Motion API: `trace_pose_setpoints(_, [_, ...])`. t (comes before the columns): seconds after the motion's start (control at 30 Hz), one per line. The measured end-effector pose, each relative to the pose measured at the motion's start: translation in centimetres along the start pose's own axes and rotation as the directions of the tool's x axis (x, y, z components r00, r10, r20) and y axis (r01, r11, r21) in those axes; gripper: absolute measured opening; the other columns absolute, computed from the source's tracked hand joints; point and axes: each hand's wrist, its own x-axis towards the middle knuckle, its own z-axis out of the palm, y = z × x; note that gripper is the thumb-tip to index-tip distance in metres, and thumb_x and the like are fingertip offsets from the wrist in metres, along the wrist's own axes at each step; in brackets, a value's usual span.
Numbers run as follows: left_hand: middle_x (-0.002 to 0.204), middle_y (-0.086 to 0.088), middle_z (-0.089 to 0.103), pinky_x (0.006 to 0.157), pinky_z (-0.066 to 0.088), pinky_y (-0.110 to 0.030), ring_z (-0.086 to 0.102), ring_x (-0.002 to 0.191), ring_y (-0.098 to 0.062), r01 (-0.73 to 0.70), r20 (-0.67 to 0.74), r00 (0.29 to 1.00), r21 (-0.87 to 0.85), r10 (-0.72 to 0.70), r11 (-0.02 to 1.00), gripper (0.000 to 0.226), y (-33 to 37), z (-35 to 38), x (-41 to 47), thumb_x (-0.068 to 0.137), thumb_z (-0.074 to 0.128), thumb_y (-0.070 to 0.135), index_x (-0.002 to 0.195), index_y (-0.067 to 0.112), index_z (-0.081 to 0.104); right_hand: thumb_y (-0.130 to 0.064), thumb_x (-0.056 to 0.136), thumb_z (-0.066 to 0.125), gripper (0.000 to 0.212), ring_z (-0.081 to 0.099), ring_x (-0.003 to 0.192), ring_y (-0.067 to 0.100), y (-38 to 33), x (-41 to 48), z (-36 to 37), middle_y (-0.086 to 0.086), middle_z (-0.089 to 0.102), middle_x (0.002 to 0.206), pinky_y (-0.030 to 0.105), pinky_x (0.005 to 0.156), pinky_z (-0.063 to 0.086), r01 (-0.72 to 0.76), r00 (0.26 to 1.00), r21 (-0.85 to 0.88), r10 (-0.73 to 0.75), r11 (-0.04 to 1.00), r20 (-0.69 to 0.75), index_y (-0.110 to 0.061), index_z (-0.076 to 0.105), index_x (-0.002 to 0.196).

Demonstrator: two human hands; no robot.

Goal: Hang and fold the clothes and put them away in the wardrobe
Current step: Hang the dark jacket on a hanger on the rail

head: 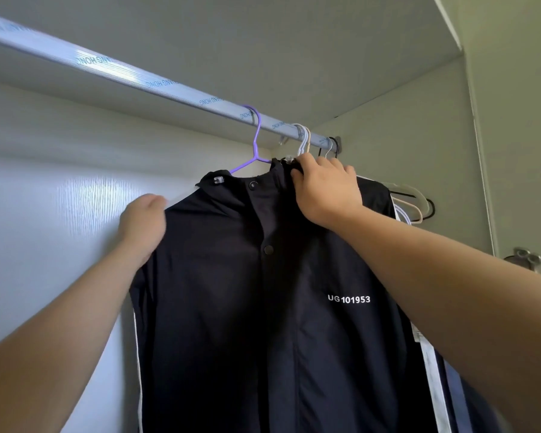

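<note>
A black jacket with white side stripes and white lettering on the chest hangs on a purple hanger. The hanger's hook sits over the wardrobe rail. My right hand grips the jacket's collar at the top right, just below the rail. My left hand holds the jacket's left shoulder, with its fingers curled round the edge; it looks blurred.
Several empty hangers, white, beige and black, hang bunched at the rail's right end behind the jacket. The wardrobe's back wall lies to the left, its side wall to the right. A door hinge shows at the right.
</note>
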Motion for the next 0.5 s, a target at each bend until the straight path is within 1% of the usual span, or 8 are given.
trace_pose_setpoints(0.07, [0.079, -0.017, 0.054, 0.069, 0.036, -0.039, 0.045, 0.076, -0.031, -0.119, -0.001, 0.993, 0.163, 0.121, 0.979, 0.031, 1.7, 1.0, 0.2, 0.097, 0.038, 0.027, 0.076, 0.006, 0.047, -0.044, 0.104, 0.033, 0.035, 0.052, 0.109, 0.036, 1.0, -0.3, 0.0, 0.009, 0.064, 0.113, 0.048, 0.09, 0.036, 0.014, 1.0, -0.011, -0.014, 1.0, 0.001, -0.018, 0.052, 0.119])
trace_pose_setpoints(0.13, [0.078, -0.008, 0.057, 0.077, 0.041, -0.043, 0.049, 0.081, -0.035, -0.182, 0.01, 0.982, 0.273, 0.187, 0.944, 0.033, 3.4, 2.0, 0.3, 0.1, 0.035, 0.029, 0.077, 0.011, 0.048, -0.052, 0.103, 0.03, 0.04, 0.052, 0.11, 0.036, 2.2, -0.8, 0.0, 0.008, 0.063, 0.114, 0.049, 0.091, 0.037, -0.029, 1.0, -0.023, 0.029, 0.999, 0.003, -0.02, 0.052, 0.114])
trace_pose_setpoints(0.17, [0.077, -0.007, 0.057, 0.08, 0.041, -0.044, 0.05, 0.082, -0.036, -0.195, 0.018, 0.98, 0.289, 0.198, 0.937, 0.034, 3.9, 2.5, 0.5, 0.101, 0.033, 0.029, 0.076, 0.012, 0.048, -0.056, 0.103, 0.028, 0.044, 0.053, 0.111, 0.035, 2.8, -1.2, -0.1, 0.008, 0.063, 0.114, 0.05, 0.091, 0.037, -0.061, 0.998, -0.026, 0.062, 0.998, 0.001, -0.02, 0.053, 0.111])
trace_pose_setpoints(0.2, [0.076, -0.007, 0.055, 0.078, 0.04, -0.044, 0.05, 0.082, -0.036, -0.197, 0.018, 0.979, 0.284, 0.201, 0.938, 0.035, 4.2, 2.8, 0.5, 0.102, 0.032, 0.029, 0.075, 0.012, 0.046, -0.058, 0.103, 0.026, 0.047, 0.053, 0.111, 0.036, 3.5, -1.6, -0.1, 0.009, 0.063, 0.114, 0.049, 0.09, 0.038, -0.089, 0.996, -0.027, 0.089, 0.996, -0.005, -0.02, 0.053, 0.109])
trace_pose_setpoints(0.3, [0.071, -0.008, 0.05, 0.073, 0.036, -0.043, 0.049, 0.081, -0.037, -0.183, -0.034, 0.979, 0.265, 0.199, 0.947, 0.042, 4.4, 3.4, 0.6, 0.102, 0.028, 0.035, 0.071, 0.01, 0.038, -0.061, 0.103, 0.021, 0.051, 0.057, 0.104, 0.038, 5.3, -2.8, -0.1, 0.011, 0.063, 0.108, 0.045, 0.077, 0.039, -0.134, 0.99, -0.021, 0.134, 0.991, -0.032, -0.02, 0.051, 0.103])
trace_pose_setpoints(0.37, [0.07, -0.008, 0.049, 0.073, 0.035, -0.043, 0.05, 0.083, -0.038, -0.188, -0.05, 0.977, 0.279, 0.209, 0.942, 0.046, 4.2, 3.6, 0.4, 0.103, 0.025, 0.039, 0.069, 0.012, 0.036, -0.061, 0.103, 0.018, 0.046, 0.059, 0.095, 0.039, 6.4, -3.3, -0.1, 0.011, 0.062, 0.103, 0.041, 0.069, 0.035, -0.201, 0.979, 0.013, 0.201, 0.98, -0.023, -0.023, 0.044, 0.096])
trace_pose_setpoints(0.4, [0.069, -0.007, 0.049, 0.073, 0.035, -0.043, 0.05, 0.083, -0.038, -0.193, -0.055, 0.975, 0.278, 0.216, 0.941, 0.047, 4.1, 3.7, 0.4, 0.104, 0.024, 0.041, 0.068, 0.012, 0.035, -0.06, 0.103, 0.017, 0.045, 0.058, 0.09, 0.038, 6.9, -3.5, 0.0, 0.01, 0.061, 0.1, 0.041, 0.068, 0.034, -0.239, 0.971, 0.026, 0.239, 0.971, -0.011, -0.024, 0.04, 0.094])
trace_pose_setpoints(0.5, [0.067, -0.007, 0.048, 0.075, 0.037, -0.044, 0.052, 0.083, -0.039, -0.199, -0.064, 0.972, 0.29, 0.226, 0.936, 0.049, 4.0, 3.9, 0.2, 0.103, 0.022, 0.043, 0.067, 0.013, 0.035, -0.064, 0.101, 0.011, 0.05, 0.048, 0.076, 0.032, 8.3, -4.2, 0.0, 0.003, 0.052, 0.083, 0.042, 0.065, 0.034, -0.314, 0.949, 0.019, 0.313, 0.949, 0.02, -0.023, 0.039, 0.091])
